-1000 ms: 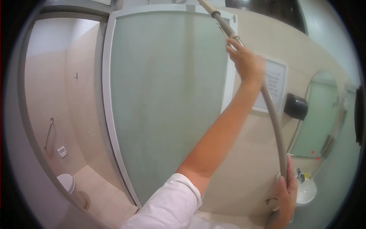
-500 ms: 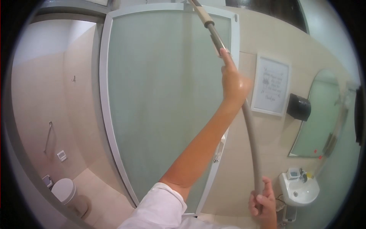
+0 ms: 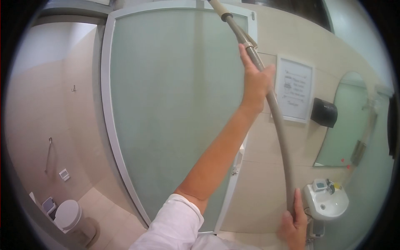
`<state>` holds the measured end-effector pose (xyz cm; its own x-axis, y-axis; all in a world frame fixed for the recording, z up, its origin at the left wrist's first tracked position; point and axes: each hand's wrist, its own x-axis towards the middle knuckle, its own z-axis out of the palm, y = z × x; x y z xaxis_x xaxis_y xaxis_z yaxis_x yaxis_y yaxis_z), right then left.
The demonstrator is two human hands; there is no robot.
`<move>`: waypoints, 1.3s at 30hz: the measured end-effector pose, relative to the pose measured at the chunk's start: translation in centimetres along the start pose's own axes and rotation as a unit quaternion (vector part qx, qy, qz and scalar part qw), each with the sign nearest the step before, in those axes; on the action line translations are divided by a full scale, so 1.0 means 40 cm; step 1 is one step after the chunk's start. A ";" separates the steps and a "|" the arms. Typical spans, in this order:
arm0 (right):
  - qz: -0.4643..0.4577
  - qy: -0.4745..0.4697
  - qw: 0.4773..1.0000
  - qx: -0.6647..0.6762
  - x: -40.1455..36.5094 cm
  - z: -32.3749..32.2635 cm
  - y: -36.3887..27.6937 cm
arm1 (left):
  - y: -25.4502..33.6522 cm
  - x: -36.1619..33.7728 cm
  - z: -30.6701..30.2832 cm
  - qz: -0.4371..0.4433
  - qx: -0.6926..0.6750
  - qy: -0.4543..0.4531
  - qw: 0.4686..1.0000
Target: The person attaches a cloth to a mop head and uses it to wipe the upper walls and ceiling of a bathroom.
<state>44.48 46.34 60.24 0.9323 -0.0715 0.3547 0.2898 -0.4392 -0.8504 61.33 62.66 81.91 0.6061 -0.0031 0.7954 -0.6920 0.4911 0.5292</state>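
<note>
A grey vacuum cleaner hose (image 3: 284,154) with a rigid upper tube rises from the lower right to the top of the head view. My left hand (image 3: 256,87) is raised high and closed around the upper end, index finger lying along the tube and thumb on the other side. Lower down, my right hand (image 3: 295,227) holds the hose between thumb and fingers, one finger pointing up along it; motion smears it slightly. Above my left hand, a beige sleeve (image 3: 220,9) joins the tube, and its far end is cut off by the frame.
Behind the hose stands a frosted glass door (image 3: 166,108) in a white frame. At left is a toilet (image 3: 68,214). On the right are a framed sign (image 3: 293,89), a black dispenser (image 3: 324,112), a mirror (image 3: 346,121) and a small sink (image 3: 327,204).
The upper tube has turned, so its side clip now shows on the right. My left hand has changed its hold slightly. Curled fingers of my right hand have straightened upward along the hose.
</note>
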 end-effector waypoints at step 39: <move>0.030 0.031 0.994 0.096 -0.205 -0.447 0.080 | 0.032 0.090 0.145 0.611 0.469 -0.037 0.637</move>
<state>33.91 29.52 61.57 0.9358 -0.1510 0.3186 0.2746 -0.2546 -0.9272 60.37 58.24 87.17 -0.6050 -0.1759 0.7766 -0.5808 -0.5697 -0.5815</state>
